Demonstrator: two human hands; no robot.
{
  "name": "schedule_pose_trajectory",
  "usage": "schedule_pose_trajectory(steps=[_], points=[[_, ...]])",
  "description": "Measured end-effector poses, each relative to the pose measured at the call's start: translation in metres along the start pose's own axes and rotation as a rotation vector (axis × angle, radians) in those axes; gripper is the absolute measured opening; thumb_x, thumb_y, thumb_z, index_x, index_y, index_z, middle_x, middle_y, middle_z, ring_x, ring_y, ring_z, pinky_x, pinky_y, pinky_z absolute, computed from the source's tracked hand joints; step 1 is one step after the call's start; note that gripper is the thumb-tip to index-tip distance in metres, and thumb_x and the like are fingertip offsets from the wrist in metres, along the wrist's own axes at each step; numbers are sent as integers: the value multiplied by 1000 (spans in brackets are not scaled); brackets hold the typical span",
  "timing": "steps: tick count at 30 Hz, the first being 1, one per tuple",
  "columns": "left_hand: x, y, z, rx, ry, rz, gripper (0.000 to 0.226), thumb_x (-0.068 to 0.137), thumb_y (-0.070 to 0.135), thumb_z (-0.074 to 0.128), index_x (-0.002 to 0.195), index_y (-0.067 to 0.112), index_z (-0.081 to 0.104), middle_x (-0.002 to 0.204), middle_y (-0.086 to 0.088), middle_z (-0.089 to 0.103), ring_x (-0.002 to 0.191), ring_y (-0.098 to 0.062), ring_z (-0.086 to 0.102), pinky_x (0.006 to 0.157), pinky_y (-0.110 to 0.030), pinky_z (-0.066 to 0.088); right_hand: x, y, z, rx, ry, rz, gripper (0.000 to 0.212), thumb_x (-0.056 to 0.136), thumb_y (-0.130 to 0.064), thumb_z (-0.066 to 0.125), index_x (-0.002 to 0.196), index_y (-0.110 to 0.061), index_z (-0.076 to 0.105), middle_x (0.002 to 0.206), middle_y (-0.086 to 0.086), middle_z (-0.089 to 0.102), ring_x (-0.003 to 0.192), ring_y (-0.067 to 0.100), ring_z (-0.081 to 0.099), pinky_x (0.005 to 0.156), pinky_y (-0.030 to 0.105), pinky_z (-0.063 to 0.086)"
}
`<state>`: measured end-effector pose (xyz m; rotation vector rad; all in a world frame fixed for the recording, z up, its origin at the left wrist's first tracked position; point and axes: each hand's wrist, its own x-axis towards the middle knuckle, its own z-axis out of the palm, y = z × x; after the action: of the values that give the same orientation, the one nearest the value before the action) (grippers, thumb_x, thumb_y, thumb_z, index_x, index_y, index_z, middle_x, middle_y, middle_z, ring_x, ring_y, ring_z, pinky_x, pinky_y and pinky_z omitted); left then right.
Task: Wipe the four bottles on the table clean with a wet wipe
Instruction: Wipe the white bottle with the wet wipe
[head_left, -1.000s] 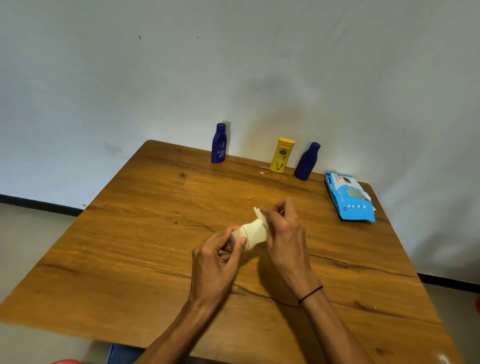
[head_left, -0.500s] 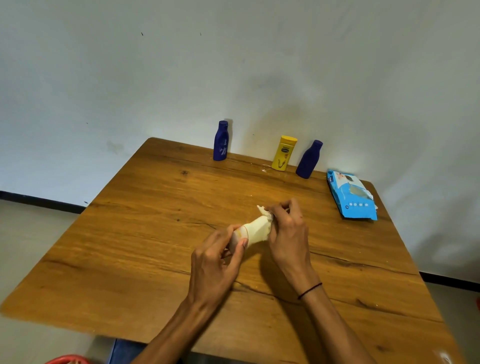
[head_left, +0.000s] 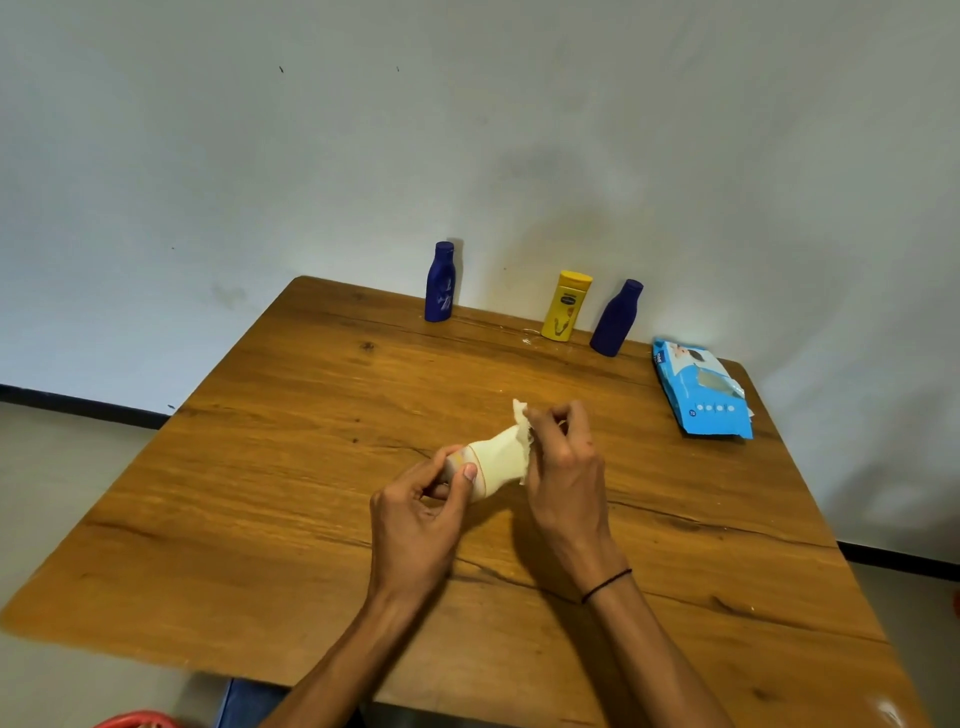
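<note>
A cream bottle (head_left: 494, 461) lies tilted above the middle of the wooden table (head_left: 291, 467). My left hand (head_left: 421, 514) grips its lower end by the fingertips. My right hand (head_left: 563, 457) presses a white wet wipe (head_left: 521, 415) against the bottle's upper end; most of the wipe is hidden under my fingers. Along the far edge stand a dark blue bottle (head_left: 440, 283), a yellow bottle (head_left: 563, 305) and a second dark blue bottle (head_left: 615, 319), all upright by the wall.
A blue pack of wet wipes (head_left: 701, 397) lies flat at the far right of the table, its flap partly lifted. A grey wall rises right behind the table. Something red (head_left: 135, 719) shows at the bottom left, below the table edge.
Both hands keep the cream bottle between them. My right hand with the wipe has shifted slightly along the bottle's upper end. The view has tipped a little.
</note>
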<state>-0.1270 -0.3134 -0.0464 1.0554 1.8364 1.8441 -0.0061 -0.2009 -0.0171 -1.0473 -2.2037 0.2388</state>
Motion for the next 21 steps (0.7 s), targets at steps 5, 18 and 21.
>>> schedule_pose_trajectory(steps=[5,18,21], points=[[7,1,3,-190,8,-148,24,97,9,72,110,28,78,91,10,82,82,-4,77,72,-26,63,-31,-23,13,50,-115,-302,51,91,-3,72,139,2,58,114,12,50,87,24,58,67,33,54],[3,-3,5,-392,8,-270,20,96,2,70,108,15,79,97,-2,82,88,-10,76,72,-25,62,-30,-25,11,-35,-94,-223,53,89,-4,74,139,1,57,112,11,50,81,20,57,59,30,56],[1,-4,6,-396,16,-280,22,96,4,70,107,20,79,100,-1,82,92,-11,76,74,-25,62,-42,-29,15,2,-118,-311,50,96,-9,64,143,2,54,114,12,51,85,24,59,63,33,55]])
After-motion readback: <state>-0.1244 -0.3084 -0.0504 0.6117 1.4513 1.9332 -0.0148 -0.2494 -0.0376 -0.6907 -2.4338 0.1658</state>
